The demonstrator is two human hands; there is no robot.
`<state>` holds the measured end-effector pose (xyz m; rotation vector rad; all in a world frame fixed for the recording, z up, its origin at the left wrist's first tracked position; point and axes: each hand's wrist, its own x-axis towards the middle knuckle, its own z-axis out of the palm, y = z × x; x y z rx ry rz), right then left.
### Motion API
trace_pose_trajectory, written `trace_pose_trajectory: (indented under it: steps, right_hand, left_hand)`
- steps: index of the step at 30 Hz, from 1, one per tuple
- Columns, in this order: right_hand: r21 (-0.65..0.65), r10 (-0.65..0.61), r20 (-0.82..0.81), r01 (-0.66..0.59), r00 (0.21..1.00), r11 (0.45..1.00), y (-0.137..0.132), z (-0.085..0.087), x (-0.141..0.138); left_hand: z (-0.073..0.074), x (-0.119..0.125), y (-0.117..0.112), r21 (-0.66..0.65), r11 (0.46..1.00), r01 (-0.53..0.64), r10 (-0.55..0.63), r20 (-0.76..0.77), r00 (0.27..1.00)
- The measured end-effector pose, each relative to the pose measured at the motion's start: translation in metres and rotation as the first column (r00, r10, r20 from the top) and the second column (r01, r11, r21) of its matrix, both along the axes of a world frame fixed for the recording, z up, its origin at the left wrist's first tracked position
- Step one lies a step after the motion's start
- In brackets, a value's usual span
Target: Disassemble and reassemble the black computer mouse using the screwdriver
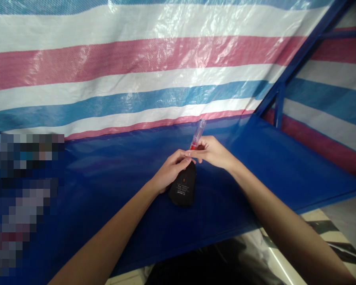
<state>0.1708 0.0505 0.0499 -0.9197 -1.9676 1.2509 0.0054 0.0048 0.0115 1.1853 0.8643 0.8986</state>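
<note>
A black computer mouse [183, 186] lies bottom side up on the blue surface, its small sensor window and pale printed label showing. My left hand [170, 168] is closed around the mouse's far left side, thumb near its far end. In my right hand [210, 152] is a screwdriver [199, 130] with a clear handle and a red collar, gripped between thumb and fingers. The handle leans up and away from me. Both hands meet at the far end of the mouse, and my fingers hide the screwdriver's tip.
The blue-covered table [106, 170] extends to both sides. Behind it hangs a striped red, white and blue tarp [130, 63]. A blue metal frame post [299, 55] rises at the right. The far left is pixelated and cannot be made out.
</note>
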Motion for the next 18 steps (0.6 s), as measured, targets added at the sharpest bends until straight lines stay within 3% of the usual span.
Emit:
trace_pose_trajectory:
  steps: [3, 9, 15, 18]
  right_hand:
    - [0.036, -0.038, 0.007, 0.038, 0.999, 0.999, -0.003, -0.003, -0.005]
    - [-0.094, 0.201, -0.048, -0.205, 0.978, 0.974, -0.004, 0.007, 0.001]
    - [-0.021, 0.01, -0.034, -0.011, 0.999, 1.0, -0.001, -0.001, -0.002]
    - [0.008, 0.0, -0.021, 0.0, 1.0, 1.0, 0.001, -0.009, -0.004]
  left_hand:
    - [-0.001, 0.0, 0.0, -0.017, 1.0, 0.008, -0.009, -0.01, 1.0]
    - [0.0, 0.0, 0.0, -0.044, 0.998, 0.033, -0.033, 0.01, 0.999]
    - [0.001, 0.0, -0.001, -0.066, 0.998, -0.018, 0.022, 0.06, 0.998]
    - [0.0, 0.0, -0.001, -0.088, 0.996, -0.009, 0.016, 0.075, 0.997]
